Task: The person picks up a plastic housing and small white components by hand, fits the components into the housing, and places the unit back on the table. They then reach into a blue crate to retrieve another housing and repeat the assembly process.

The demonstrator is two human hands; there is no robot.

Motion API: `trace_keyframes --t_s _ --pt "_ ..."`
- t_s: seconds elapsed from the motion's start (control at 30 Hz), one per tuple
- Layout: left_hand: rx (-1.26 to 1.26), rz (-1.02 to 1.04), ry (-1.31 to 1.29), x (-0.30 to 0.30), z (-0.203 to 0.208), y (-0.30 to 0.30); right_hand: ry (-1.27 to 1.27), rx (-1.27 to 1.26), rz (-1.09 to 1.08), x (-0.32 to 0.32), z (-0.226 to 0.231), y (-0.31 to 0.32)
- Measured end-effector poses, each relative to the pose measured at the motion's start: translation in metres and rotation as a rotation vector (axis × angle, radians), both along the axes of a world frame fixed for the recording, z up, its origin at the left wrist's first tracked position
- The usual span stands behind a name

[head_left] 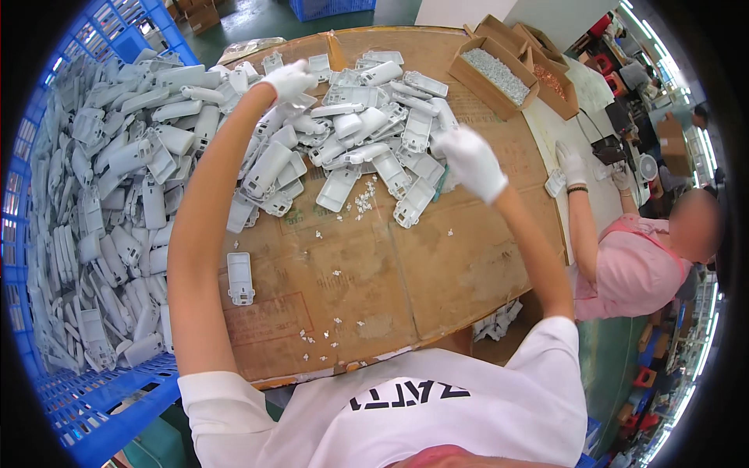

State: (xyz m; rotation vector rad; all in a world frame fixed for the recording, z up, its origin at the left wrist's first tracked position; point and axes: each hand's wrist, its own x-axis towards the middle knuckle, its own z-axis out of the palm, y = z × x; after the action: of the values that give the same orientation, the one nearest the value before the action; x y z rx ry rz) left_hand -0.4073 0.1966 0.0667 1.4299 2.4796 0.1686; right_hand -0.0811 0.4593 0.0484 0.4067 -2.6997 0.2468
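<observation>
Since covers (pixel 271 168) lie heaped, much seems undone; we cannot tell left hand (pixel 290 80) or right hand (pixel 473 164) fingers' state.

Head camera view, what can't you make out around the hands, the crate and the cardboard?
All in the head view:
Left hand: its fingertips are blurred among white plastic parts, so its hold is unclear.
Right hand: blurred; whether it grips anything can't be told.
Blue crate: its floor is hidden by heaped white plastic parts.
Small white bits on the cardboard: too small to tell their exact shape.
</observation>
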Motion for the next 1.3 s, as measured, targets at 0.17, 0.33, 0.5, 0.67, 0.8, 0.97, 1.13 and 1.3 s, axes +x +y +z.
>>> trace_keyframes --t_s 0.17,0.33,0.5,0.67,0.8,0.97,1.13,1.3 --pt "0.372 0.192 -0.03 -0.05 -0.032 0.045 0.021 0.025 -0.037 0.051 -0.026 -0.037" --pt "-0.001 0.215 0.096 0.002 -0.052 0.097 -0.191 0.132 -0.139 0.068 -0.019 -0.025" --pt "0.075 0.098 0.069 0.016 -0.035 0.08 -0.291 0.14 -0.288 0.074 0.005 -0.03" --pt "0.094 0.041 0.042 0.055 -0.032 0.05 -0.745 0.101 -0.443 0.043 0.056 -0.03" --pt "0.073 0.039 0.062 0.088 -0.038 0.042 -0.665 0.212 -0.505 -0.003 0.075 -0.045" --pt "0.089 0.165 0.011 0.113 -0.031 0.032 -0.559 0.119 -0.397 0.032 0.036 -0.107" --pt "0.488 0.304 0.336 0.147 0.002 0.009 0.027 0.096 -0.273 0.076 0.013 -0.152" --pt "0.192 0.001 0.225 0.27 0.043 -0.037 -0.189 -0.122 -0.051 0.099 -0.025 -0.202"
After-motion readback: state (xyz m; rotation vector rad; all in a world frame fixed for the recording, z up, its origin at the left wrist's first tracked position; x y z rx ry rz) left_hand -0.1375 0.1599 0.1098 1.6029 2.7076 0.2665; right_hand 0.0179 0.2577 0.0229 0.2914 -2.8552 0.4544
